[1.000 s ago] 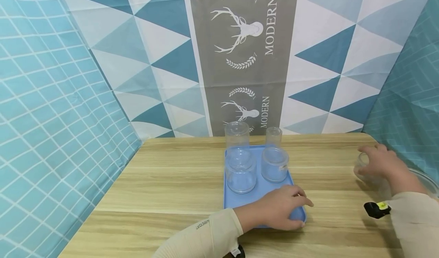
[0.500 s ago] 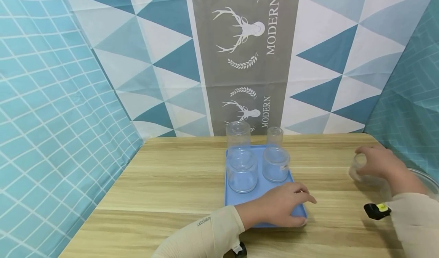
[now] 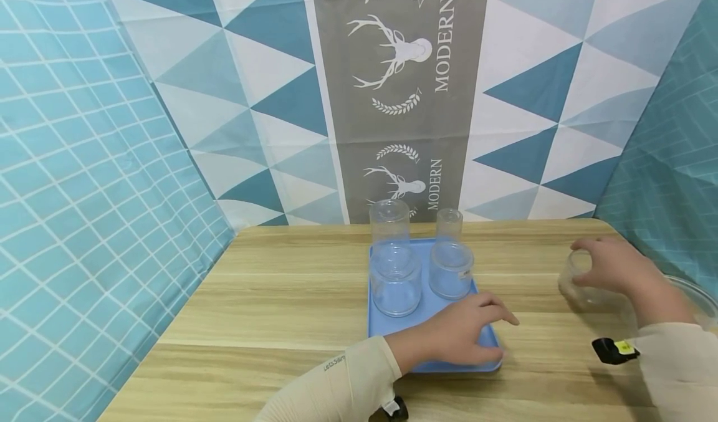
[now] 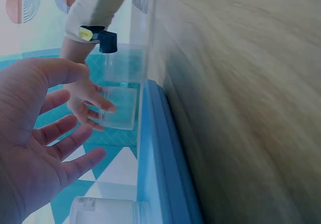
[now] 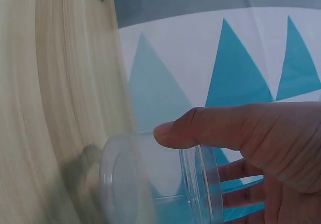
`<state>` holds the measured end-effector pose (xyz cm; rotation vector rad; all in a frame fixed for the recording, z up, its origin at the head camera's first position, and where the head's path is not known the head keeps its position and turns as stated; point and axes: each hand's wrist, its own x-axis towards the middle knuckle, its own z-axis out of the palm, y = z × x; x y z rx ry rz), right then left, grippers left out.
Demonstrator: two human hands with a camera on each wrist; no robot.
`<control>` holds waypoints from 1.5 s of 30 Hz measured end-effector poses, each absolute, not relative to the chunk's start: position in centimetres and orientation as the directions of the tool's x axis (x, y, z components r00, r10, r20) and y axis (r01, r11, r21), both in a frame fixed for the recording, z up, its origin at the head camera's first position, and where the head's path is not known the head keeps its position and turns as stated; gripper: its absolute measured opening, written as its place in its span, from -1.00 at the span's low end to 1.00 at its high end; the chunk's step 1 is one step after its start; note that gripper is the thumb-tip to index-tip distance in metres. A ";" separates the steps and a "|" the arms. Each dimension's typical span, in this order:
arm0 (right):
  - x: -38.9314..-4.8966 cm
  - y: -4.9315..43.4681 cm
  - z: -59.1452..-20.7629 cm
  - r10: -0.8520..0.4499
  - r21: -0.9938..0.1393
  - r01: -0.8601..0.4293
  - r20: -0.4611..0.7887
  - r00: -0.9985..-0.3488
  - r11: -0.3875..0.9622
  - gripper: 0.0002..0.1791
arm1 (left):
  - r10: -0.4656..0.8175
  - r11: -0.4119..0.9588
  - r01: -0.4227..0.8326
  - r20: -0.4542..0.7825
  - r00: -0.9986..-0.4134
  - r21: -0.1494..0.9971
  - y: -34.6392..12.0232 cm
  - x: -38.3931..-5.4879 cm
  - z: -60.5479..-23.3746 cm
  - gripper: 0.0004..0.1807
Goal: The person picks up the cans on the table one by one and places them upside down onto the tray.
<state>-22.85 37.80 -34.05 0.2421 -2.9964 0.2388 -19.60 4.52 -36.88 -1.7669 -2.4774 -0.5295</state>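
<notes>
My right hand (image 3: 619,272) grips a clear jar (image 3: 569,282) at the right of the table, thumb on the near side and fingers around the far side. In the right wrist view the thumb lies on the see-through wall of the jar (image 5: 145,179), and a shadow falls beside it. My left hand (image 3: 457,335) is over the near right corner of a blue tray (image 3: 387,328), fingers spread and holding nothing. On the tray are a wide jar (image 3: 396,291), a second wide jar with a small label (image 3: 450,278), a tall jar (image 3: 389,222) and a narrow one (image 3: 449,225).
A larger clear container (image 3: 692,294) is partly hidden behind my right forearm. The wooden table (image 3: 269,322) meets a patterned cloth (image 3: 404,98) at the back, with blue cloths on both sides.
My right hand has moved a little to the left with the jar in its grip. The left hand has barely shifted over the tray's corner.
</notes>
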 end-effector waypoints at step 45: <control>-19.2 31.5 -32.6 -0.345 -0.077 -0.393 0.349 -0.872 0.916 -0.31 | 0.610 0.007 0.360 0.282 -0.741 0.933 4.3 -20.0 -37.6 -0.65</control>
